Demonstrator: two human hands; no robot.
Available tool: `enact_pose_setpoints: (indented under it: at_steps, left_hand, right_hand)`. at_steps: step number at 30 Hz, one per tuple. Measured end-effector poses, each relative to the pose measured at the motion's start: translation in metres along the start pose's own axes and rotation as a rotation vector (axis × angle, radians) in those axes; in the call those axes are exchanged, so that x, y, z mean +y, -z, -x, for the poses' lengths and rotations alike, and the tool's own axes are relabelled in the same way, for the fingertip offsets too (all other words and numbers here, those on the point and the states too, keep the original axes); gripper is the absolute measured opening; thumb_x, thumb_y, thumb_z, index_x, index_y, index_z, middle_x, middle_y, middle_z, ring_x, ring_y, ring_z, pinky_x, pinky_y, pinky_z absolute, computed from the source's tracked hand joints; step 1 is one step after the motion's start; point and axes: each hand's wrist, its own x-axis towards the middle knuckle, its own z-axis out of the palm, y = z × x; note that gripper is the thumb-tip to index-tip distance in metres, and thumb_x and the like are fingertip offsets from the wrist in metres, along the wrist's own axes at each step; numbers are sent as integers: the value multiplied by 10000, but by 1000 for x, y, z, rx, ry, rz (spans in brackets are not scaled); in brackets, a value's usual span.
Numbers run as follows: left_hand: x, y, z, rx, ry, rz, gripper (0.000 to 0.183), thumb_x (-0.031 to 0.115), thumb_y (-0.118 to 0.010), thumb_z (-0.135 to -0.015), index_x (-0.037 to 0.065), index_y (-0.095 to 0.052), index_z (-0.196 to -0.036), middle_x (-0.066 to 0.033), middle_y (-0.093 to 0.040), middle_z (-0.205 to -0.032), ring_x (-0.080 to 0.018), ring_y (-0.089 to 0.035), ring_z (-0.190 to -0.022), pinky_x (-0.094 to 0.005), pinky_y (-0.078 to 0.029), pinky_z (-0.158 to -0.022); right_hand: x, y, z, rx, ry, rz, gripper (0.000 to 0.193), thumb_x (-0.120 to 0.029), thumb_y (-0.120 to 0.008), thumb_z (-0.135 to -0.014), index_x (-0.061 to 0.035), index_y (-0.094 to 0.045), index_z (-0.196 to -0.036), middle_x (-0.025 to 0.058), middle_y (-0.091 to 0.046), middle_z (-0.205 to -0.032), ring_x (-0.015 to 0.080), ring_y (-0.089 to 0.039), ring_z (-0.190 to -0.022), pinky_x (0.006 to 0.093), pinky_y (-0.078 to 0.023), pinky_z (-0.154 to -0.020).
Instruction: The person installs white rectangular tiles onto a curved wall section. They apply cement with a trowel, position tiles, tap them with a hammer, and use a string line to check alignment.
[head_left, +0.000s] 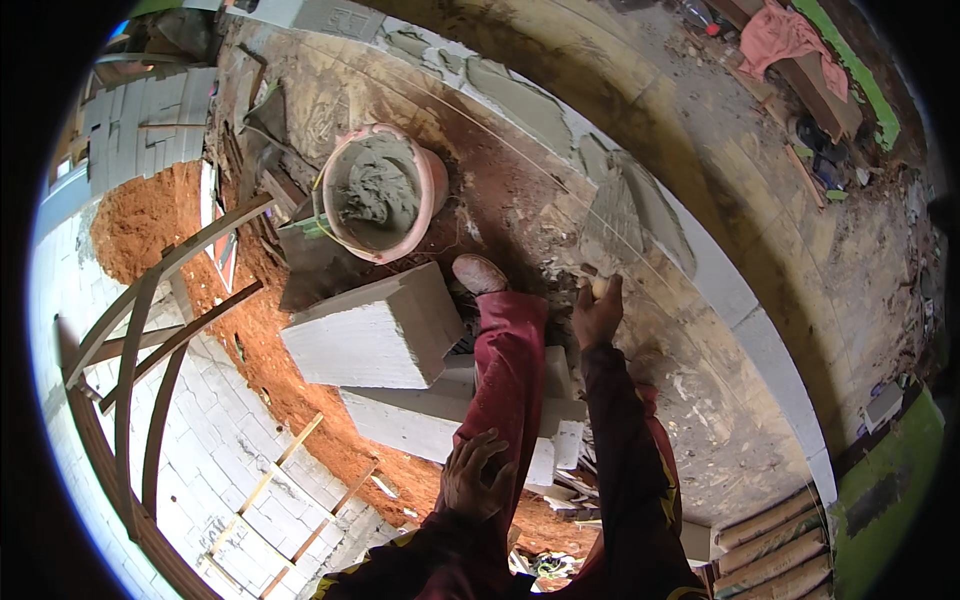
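My right hand (pixel 597 312) is closed around the pale handle of a trowel (pixel 600 287). Its grey blade seems to lie against the low wall, where it blends with the wet mortar (pixel 650 215). Thick mortar is spread unevenly along the top of this curved-looking row of light blocks (pixel 765 345). My left hand (pixel 478 475) rests on my red-trousered leg with its fingers apart, holding nothing. Ahead and to the left stands a pinkish bucket (pixel 432 190) holding grey mortar (pixel 378 190).
Large light blocks (pixel 370 330) are stacked beside my leg. A taut string (pixel 520 165) runs along the wall. Wooden frames (pixel 140 330) stand at left, near reddish soil (pixel 150 225) and a block wall (pixel 240 450). Beyond the low wall lie a pink cloth (pixel 785 40) and boards.
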Motion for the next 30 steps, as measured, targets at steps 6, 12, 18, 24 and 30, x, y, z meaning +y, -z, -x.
enact_pose_setpoints:
  at_steps: [6,12,18,24,30]
  left_hand:
    - [1,23,-18,-11,13,51,352,227,-773,-813,94,-667,-1121,-128,-662,-1250,-338,-640,-1131,-448,-506,-948]
    - [-4,58,-42,-36,90,137,343,241,-769,-834,97,-667,-1128,-123,-655,-1264,-338,-633,-1132,-441,-507,-948]
    - [-20,96,-65,10,95,245,347,240,-771,-835,91,-666,-1131,-121,-641,-1279,-333,-606,-1166,-437,-478,-984]
    - [-43,131,-79,19,214,364,360,257,-767,-840,85,-660,-1137,-112,-626,-1284,-321,-582,-1197,-441,-453,-1012]
    - [-47,144,-99,55,280,496,381,351,-736,-863,144,-653,-1171,-60,-617,-1298,-279,-571,-1211,-489,-394,-1071]
  right_hand:
    - [-6,2,17,-97,12,169,466,-207,-667,-887,80,-539,-1232,316,-592,-1199,469,-593,-1110,503,-486,-955]
    - [-110,52,63,-709,-48,129,494,-200,-686,-838,51,-527,-1233,266,-636,-1064,458,-633,-984,504,-515,-834]
    - [-291,-81,21,-854,430,509,349,-237,-720,-849,21,-594,-1046,241,-665,-997,425,-661,-942,501,-536,-810]
    - [-347,-226,16,-1085,420,847,193,-137,-625,-851,6,-715,-943,256,-706,-1017,398,-690,-995,475,-561,-845]
    - [-331,-241,23,-1502,511,683,214,-188,-628,-916,-6,-701,-1004,137,-690,-826,261,-690,-735,384,-564,-649]
